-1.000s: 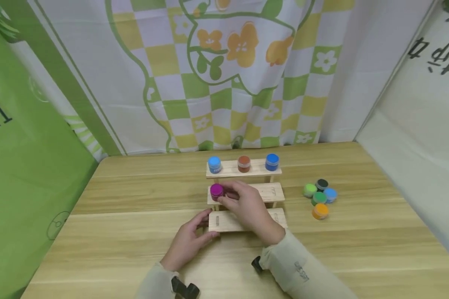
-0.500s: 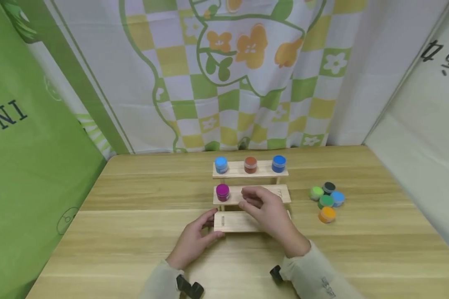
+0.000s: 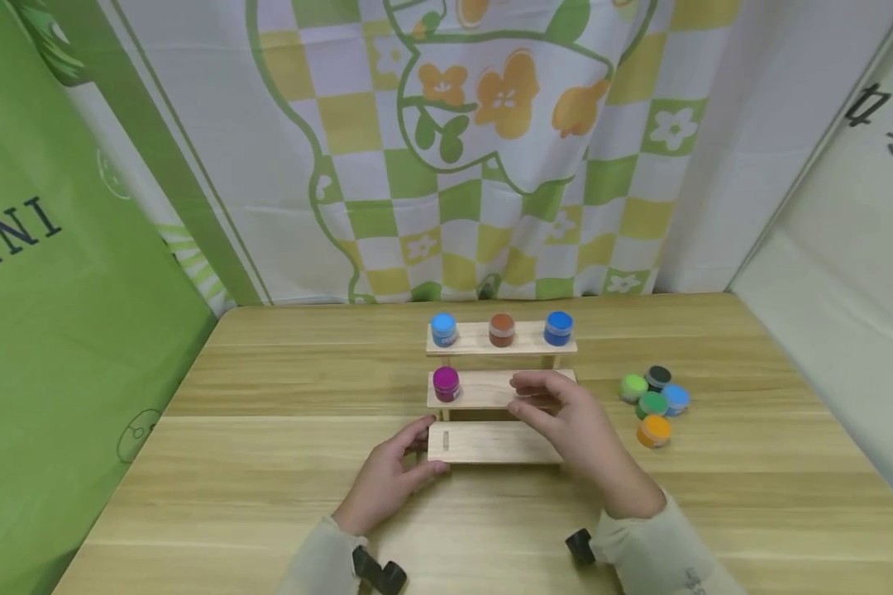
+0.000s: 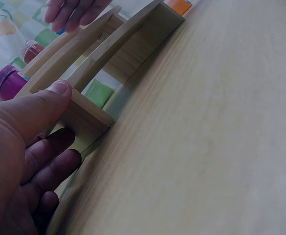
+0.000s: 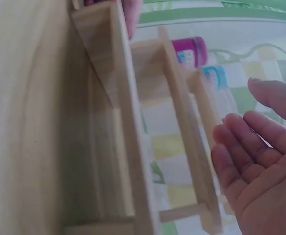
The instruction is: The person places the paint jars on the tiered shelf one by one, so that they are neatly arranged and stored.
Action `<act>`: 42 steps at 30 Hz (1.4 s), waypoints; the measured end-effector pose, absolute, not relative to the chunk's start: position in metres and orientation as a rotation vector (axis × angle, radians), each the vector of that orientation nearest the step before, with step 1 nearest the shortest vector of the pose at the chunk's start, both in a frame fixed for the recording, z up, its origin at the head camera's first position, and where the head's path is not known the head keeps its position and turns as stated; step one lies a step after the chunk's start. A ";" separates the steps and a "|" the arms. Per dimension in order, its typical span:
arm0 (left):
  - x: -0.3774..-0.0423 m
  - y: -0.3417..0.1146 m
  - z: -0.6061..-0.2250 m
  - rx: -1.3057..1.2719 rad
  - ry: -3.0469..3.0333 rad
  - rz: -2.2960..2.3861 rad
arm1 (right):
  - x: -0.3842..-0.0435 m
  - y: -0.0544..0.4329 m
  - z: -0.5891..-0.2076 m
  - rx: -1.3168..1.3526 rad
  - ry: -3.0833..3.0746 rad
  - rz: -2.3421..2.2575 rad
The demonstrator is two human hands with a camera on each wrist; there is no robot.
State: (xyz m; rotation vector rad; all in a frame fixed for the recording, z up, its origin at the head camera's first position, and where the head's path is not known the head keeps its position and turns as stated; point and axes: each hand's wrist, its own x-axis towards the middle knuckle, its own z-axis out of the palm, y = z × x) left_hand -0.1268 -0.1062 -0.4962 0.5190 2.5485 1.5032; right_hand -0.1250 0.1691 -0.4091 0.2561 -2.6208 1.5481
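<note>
A three-step wooden display rack (image 3: 500, 445) stands on the table. At its left end my left hand (image 3: 389, 477) grips the lowest step, the thumb (image 4: 55, 93) at the front edge and the fingers bent round the side. The purple paint jar (image 3: 446, 384) is on the left of the middle step. Along the top step are a light blue jar (image 3: 443, 330), a brown jar (image 3: 502, 330) and a dark blue jar (image 3: 558, 328). My right hand (image 3: 584, 434) hovers over the right part of the rack, fingers loosely bent, holding nothing; it hides the right ends of the lower steps.
Right of the rack several jars stand close together: light green (image 3: 633, 388), black (image 3: 658, 378), blue (image 3: 675, 399), dark green (image 3: 651, 405) and orange (image 3: 654, 430). A patterned curtain (image 3: 491, 207) hangs behind the wooden table (image 3: 268, 380).
My right hand has let go of the purple jar, which stays on the middle step, and has moved right. The left hand stays at the rack's left end. The head view has shifted slightly.
</note>
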 end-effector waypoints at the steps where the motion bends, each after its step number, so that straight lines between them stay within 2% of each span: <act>1: -0.127 -0.106 -0.496 0.517 2.545 1.505 | -0.125 0.172 -0.407 0.253 -2.626 1.548; 17: -0.126 -0.105 -0.497 0.518 2.543 1.511 | -0.124 0.231 -0.386 0.278 -2.675 1.350; 42: -0.126 -0.106 -0.497 0.529 2.538 1.537 | -0.124 0.309 -0.392 -0.106 -2.774 1.310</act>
